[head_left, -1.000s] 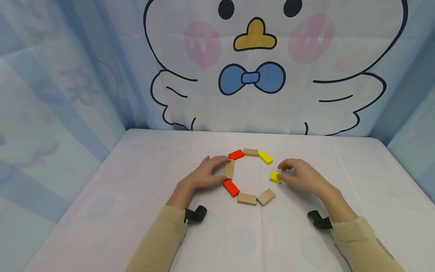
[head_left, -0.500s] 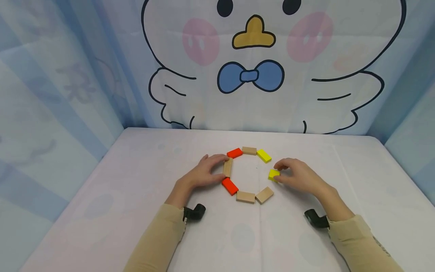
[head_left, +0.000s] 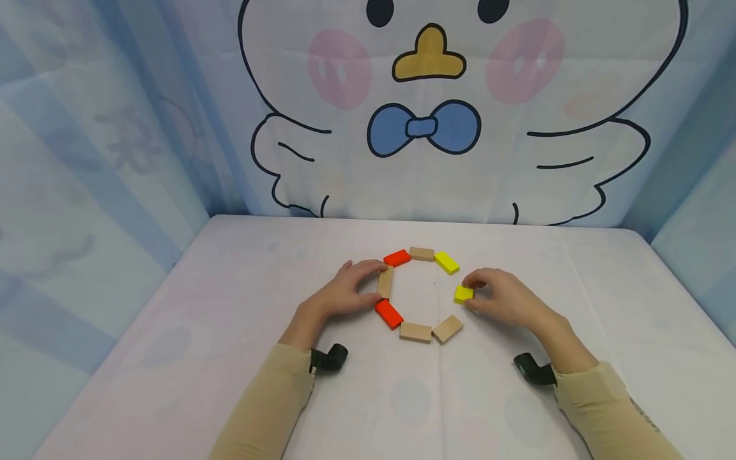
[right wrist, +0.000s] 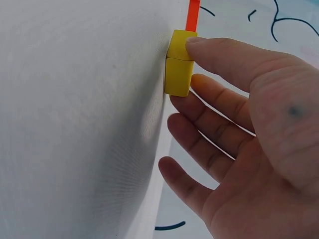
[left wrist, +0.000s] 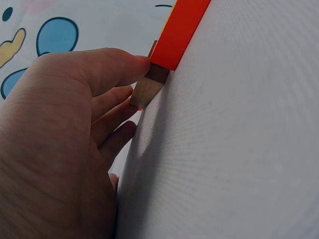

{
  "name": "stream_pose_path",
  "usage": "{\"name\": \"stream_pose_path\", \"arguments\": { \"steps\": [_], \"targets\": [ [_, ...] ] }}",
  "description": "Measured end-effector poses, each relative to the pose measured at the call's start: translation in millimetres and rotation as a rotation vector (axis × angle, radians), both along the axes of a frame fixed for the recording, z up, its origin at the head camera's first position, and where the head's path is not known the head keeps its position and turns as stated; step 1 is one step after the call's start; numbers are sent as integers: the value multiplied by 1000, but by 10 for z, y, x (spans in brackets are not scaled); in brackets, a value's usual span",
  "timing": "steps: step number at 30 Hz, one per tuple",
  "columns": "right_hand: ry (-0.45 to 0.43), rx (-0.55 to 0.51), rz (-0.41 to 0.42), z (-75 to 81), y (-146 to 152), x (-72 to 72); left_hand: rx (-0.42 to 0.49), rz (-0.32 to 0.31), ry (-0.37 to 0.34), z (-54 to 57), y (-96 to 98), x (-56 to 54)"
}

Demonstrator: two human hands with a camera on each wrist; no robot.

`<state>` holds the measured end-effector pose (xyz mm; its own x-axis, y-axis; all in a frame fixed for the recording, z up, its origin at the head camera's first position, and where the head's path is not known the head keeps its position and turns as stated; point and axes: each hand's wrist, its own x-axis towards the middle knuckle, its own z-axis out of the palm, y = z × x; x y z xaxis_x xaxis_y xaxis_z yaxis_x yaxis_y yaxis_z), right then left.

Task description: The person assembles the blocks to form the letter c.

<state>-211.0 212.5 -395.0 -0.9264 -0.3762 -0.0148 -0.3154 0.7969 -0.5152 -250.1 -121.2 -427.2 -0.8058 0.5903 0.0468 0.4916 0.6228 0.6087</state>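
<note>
In the head view, several small red, yellow and plain wooden blocks lie in a ring with gaps on its right side. My left hand [head_left: 344, 295] spans a wooden block [head_left: 386, 283] on the ring's left, index finger at its far end and thumb at its near end. Against that thumb, in the left wrist view, lies a red block [left wrist: 180, 35]. On the right, my right hand [head_left: 508, 299] pinches a yellow block [head_left: 462, 294] between thumb and fingers. The right wrist view shows the thumb on this yellow block [right wrist: 178, 77], its other fingers spread lower down.
The ring also has a far red block [head_left: 397, 258], a far wooden block [head_left: 422, 254], another yellow block [head_left: 446, 262] and two near wooden blocks [head_left: 416, 332]. A pale cloth covers the table [head_left: 368, 409]. Behind hangs a printed curtain [head_left: 425, 185].
My right fingers have come slightly left, closer round the yellow block. The left hand and the rest of the ring keep their places; the head view has shifted a little.
</note>
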Motion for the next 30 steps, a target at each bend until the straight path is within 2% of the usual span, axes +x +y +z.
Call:
{"name": "stream_pose_path", "arguments": {
  "steps": [30],
  "targets": [
    [50,-6,37,6,-43,80,6,8,0,-16,-4,-6]
  ]
}}
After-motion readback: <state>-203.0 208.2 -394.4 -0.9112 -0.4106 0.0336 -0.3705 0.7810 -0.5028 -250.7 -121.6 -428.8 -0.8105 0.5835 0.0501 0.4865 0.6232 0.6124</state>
